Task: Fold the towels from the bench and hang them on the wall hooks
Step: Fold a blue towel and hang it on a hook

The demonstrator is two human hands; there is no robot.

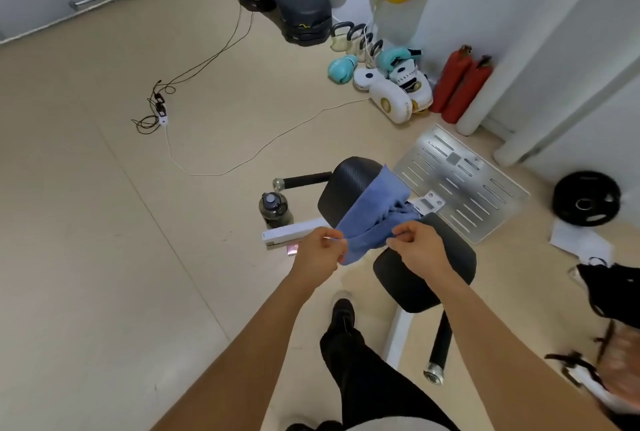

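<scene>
A blue towel [374, 215] is held up over the black padded bench [426, 274], its far part draped against the bench's upper pad [343, 184]. My left hand [320, 252] pinches the towel's near left edge. My right hand [417, 247] pinches the near right edge, so the cloth sags crumpled between them. No wall hooks show in this view.
A dark water bottle [274, 208] stands on the floor left of the bench. A metal footplate [460, 181] lies behind it. Boxing gloves and pads [391, 84], red extinguishers [460, 84], a black weight plate [585, 198] and cables [162, 108] sit around. A bag [609, 288] lies right.
</scene>
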